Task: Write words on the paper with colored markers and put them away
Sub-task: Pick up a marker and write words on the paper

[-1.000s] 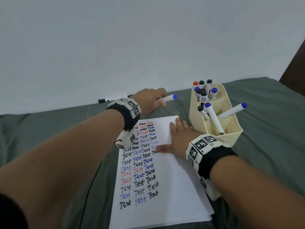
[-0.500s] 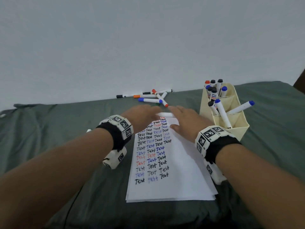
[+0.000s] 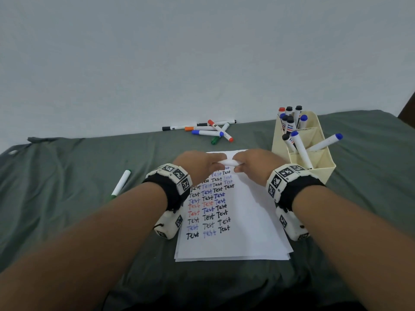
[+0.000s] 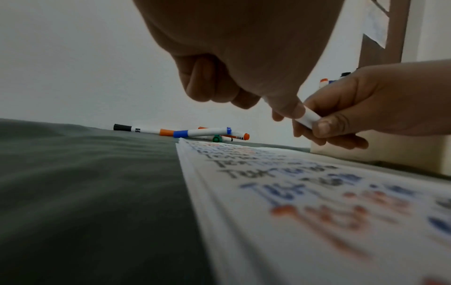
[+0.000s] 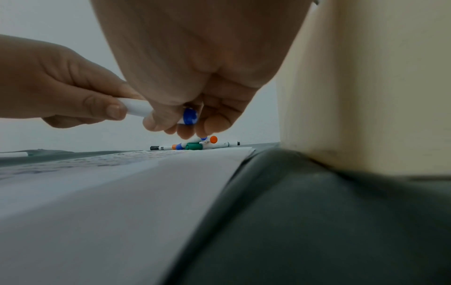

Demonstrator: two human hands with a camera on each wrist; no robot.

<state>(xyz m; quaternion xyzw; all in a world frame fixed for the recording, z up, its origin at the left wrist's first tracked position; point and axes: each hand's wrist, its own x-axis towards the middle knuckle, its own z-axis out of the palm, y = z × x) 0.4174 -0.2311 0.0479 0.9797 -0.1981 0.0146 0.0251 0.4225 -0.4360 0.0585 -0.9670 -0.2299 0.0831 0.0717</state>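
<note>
We hold one blue marker w/ both hands, just above the far end of the paper. Left hand has fingers curled, thumb & forefinger pinching the white barrel at its left end; other fingers tucked into the palm. Right hand is curled round the other end, where the blue cap shows betw. thumb and fingertips in the right wrist view. Marker lies roughly level, left-to-right. We can't tell if the cap is fully seated or starting to come off.

Paper is a thin stack on the grey-green cloth, w/ rows of "Test" in black, blue & red down its left part; right part is blank.

Cream holder stands just right of the paper's far corner, close to our right hand. Far compartment has several upright markers w/ black, blue & red caps; the next ones hold three leaning markers, 2 blue-capped, 1 black-capped.

Far side, near the wall, a loose pile of markers: black, orange, blue, red caps, plus a green one nearest us, some crossing each other.

Left of the paper, well apart from the rest, one more green marker lies alone on the cloth, near our left forearm.
</note>
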